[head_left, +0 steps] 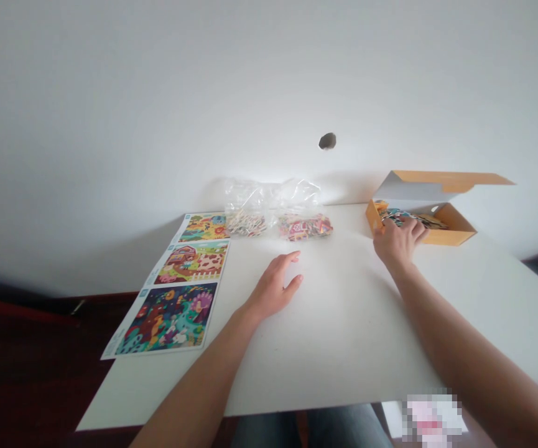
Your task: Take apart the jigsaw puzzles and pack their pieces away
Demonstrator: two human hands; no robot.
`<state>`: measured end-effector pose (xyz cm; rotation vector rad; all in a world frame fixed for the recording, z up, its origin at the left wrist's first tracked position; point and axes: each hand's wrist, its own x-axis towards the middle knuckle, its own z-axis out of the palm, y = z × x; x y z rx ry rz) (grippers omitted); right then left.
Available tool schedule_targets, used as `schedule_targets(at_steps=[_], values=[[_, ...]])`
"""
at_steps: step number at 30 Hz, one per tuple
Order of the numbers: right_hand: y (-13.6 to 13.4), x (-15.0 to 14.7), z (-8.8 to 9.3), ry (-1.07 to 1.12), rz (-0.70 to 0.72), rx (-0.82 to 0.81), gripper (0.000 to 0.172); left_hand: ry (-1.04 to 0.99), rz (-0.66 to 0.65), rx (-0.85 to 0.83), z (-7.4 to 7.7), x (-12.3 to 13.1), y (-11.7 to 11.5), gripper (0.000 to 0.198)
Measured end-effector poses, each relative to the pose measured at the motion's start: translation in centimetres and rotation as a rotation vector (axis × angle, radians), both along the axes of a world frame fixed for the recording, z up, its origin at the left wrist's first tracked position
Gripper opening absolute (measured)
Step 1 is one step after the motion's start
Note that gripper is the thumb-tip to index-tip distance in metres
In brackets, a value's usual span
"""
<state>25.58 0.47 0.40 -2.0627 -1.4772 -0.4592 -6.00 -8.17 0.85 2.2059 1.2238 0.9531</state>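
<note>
My left hand (278,286) hovers over or rests on the white table, thumb and fingers apart, holding nothing. To the right, my right hand (397,239) reaches over the front wall of a yellow cardboard box (455,236). Its bent fingers are spread at the jigsaw puzzle pieces (397,214) inside; the fingertips are partly hidden, and no piece is seen lifted. Two clear plastic bags stand near the wall: one bag of pieces (247,224) shows pale edges, the other bag of pieces (306,227) is mostly red and pink.
A sheet with three cartoon pictures (191,264) lies along the table's left side, overhanging its edge. The box's lid (455,180) stands raised. Behind is a white wall with a round hole (327,141). A blurred-out item (431,417) sits below the front edge.
</note>
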Motion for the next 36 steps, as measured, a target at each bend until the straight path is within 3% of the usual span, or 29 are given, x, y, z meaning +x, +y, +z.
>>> schedule_targets(at_steps=[5, 8, 12, 15, 19, 23, 28, 32, 36], values=[[1.5, 2.9, -1.0, 0.127, 0.037, 0.028, 0.036, 0.004, -0.009, 0.015, -0.2, 0.0, 0.0, 0.043], [1.9, 2.9, -1.1, 0.294, 0.024, 0.051, 0.055, 0.001, 0.003, 0.049, -0.5, -0.2, 0.2, 0.039], [0.9, 0.1, -1.2, 0.471, 0.001, -0.076, 0.092, 0.007, 0.071, 0.095, -0.9, -0.4, 0.7, 0.038], [-0.9, -3.1, -1.5, 0.411, 0.151, -0.206, 0.107, 0.019, 0.165, 0.134, -1.1, -0.7, 1.2, 0.038], [-2.4, -6.1, -1.5, 0.265, 0.528, -0.388, 0.088, 0.010, 0.298, 0.160, -1.4, -1.2, 2.0, 0.048], [-1.9, -6.5, -1.3, 0.143, 0.821, -0.405, 0.065, -0.004, 0.332, 0.099, -1.8, -1.6, 2.6, 0.056], [-1.3, -5.4, -1.3, 0.165, 0.886, -0.276, 0.053, 0.008, 0.330, 0.078, -2.0, -1.8, 3.1, 0.054], [-1.7, -5.4, -0.8, 0.211, 0.893, -0.241, 0.031, 0.021, 0.327, 0.044, -1.5, -1.7, 2.8, 0.051], [-2.2, -6.0, 0.1, 0.279, 0.788, -0.266, 0.027, 0.030, 0.299, 0.009, -0.9, -1.5, 2.4, 0.054]])
